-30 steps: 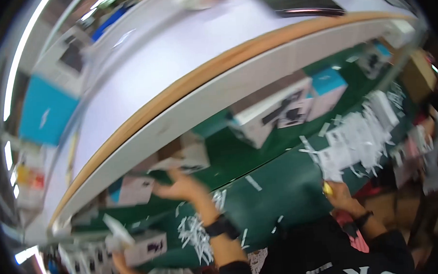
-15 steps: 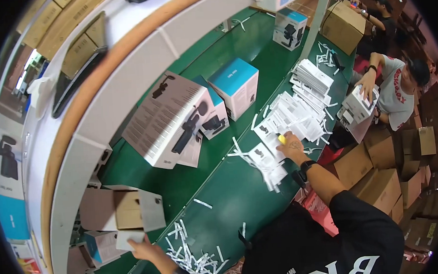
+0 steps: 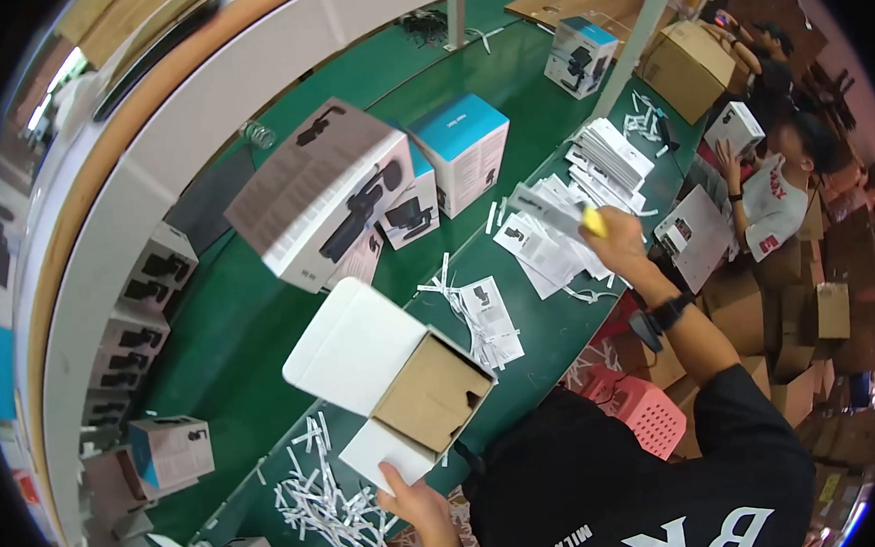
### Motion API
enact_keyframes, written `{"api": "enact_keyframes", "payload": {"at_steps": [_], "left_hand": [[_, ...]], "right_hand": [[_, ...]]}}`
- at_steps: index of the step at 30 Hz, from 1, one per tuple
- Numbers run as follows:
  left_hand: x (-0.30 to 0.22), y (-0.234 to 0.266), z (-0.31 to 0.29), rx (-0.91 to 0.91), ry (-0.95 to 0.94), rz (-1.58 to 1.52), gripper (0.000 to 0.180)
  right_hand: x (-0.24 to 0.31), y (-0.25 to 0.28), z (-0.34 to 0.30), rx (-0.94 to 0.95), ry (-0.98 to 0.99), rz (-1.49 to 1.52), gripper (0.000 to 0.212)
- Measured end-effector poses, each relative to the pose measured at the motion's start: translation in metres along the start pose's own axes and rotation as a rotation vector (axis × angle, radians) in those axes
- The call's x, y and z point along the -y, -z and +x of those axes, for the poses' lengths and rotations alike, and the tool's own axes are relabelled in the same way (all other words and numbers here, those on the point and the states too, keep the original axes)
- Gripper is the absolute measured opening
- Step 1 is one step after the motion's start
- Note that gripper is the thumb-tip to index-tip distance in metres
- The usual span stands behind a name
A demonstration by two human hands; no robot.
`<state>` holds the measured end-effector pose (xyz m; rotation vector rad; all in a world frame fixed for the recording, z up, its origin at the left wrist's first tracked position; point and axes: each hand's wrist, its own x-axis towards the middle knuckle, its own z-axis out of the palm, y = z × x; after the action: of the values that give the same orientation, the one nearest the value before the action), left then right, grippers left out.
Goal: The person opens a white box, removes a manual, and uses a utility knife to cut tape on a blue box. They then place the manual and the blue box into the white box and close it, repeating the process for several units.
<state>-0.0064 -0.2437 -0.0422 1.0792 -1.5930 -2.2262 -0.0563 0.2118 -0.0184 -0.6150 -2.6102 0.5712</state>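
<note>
My left hand [image 3: 411,501] pinches a white flap of an open box [image 3: 432,394], holding it tilted over the near side of the green table. The box's brown inside shows, and its large lid flap is folded back. My right hand [image 3: 616,240] grips a printed leaflet [image 3: 551,209], blurred, above the spread of leaflets [image 3: 538,252]. Something yellow [image 3: 593,222] is at its fingertips; whether it is a finger cover or a tool I cannot tell. Between my hands lies a small group of leaflets [image 3: 490,320] with paper strips beside it.
Closed product boxes [image 3: 461,162] stand on the green table [image 3: 232,346] beyond my hands. Loose paper strips [image 3: 331,491] are heaped near my left arm. A leaflet stack [image 3: 611,158] lies farther right. A co-worker [image 3: 779,202] handles a box, with cartons [image 3: 690,67] around.
My left hand has brought the open box rightward, from the lower left to in front of me. My right hand has risen from the leaflets with one in it. The co-worker has raised a box.
</note>
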Motion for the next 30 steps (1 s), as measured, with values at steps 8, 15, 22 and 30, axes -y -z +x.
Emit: {"api": "enact_keyframes", "payload": {"at_steps": [8, 15, 22, 30], "left_hand": [[-0.022, 0.017, 0.011, 0.395, -0.168, 0.317, 0.039], [-0.101, 0.001, -0.015, 0.523, -1.123, 0.820, 0.059], [-0.074, 0.001, -0.037, 0.831, -1.200, 1.051, 0.065], [-0.072, 0.000, -0.017, 0.801, -1.135, 0.851, 0.064]], "right_hand": [[0.165, 0.082, -0.063, 0.234, 0.040, 0.565, 0.018], [0.238, 0.056, -0.059, 0.927, 0.277, 0.447, 0.019], [0.294, 0.055, -0.045, 1.131, 0.314, 0.315, 0.023], [0.327, 0.071, -0.060, 1.222, -0.120, 0.818, 0.021]]}}
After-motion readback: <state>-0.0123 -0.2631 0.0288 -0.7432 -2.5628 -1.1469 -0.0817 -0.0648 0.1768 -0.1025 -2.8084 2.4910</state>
